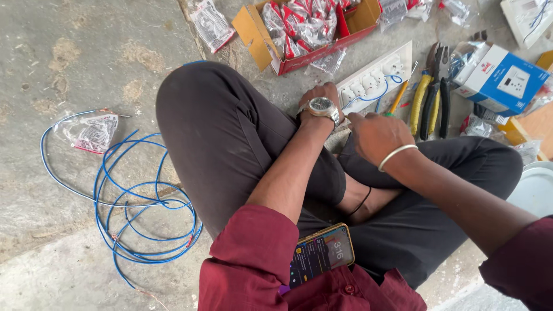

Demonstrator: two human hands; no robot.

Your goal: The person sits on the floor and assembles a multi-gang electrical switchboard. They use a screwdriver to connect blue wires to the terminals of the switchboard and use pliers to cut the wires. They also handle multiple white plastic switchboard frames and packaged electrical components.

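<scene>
I sit cross-legged on a concrete floor. My left hand (324, 95), with a wristwatch on the wrist, grips the near end of a white switch plate (377, 76) with several sockets and thin blue wire across its back. My right hand (373, 135), a metal bangle at the wrist, is closed on a screwdriver whose yellow shaft (397, 97) points at the plate.
Yellow-handled pliers and black cutters (431, 98) lie right of the plate. An open cardboard box of packeted parts (305, 26) stands beyond it, a blue and white carton (504, 78) at right. Coiled blue wire (138, 213) lies at left. A phone (321, 253) rests in my lap.
</scene>
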